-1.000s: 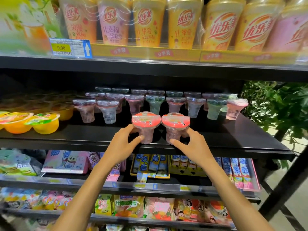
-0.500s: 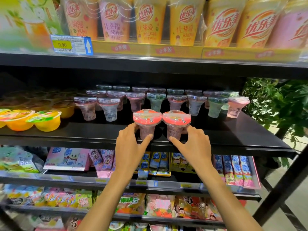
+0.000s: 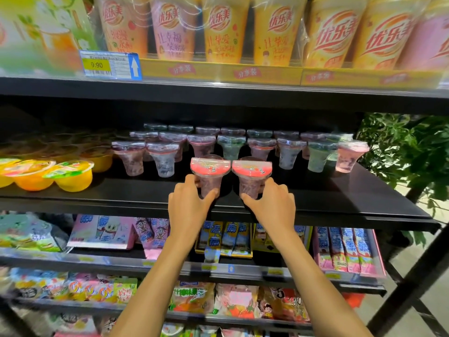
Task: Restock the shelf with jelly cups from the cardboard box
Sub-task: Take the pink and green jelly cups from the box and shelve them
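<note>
Tapered clear plastic jelly cups [image 3: 210, 182], glossy lids [image 3: 210, 166]

Two jelly cups [image 3: 210, 177] side by side before rows [image 3: 243, 144] on shelf [image 3: 97, 190].

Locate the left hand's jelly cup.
Head view, centre: the jelly cup is at the black shelf's front, in the left hand, beside the matching cup in the right hand.

Body in view: left hand [image 3: 188, 206] and right hand [image 3: 273, 205], both bare, on slim bare forearms [image 3: 155, 276] uncovered down to frame bottom.
</note>
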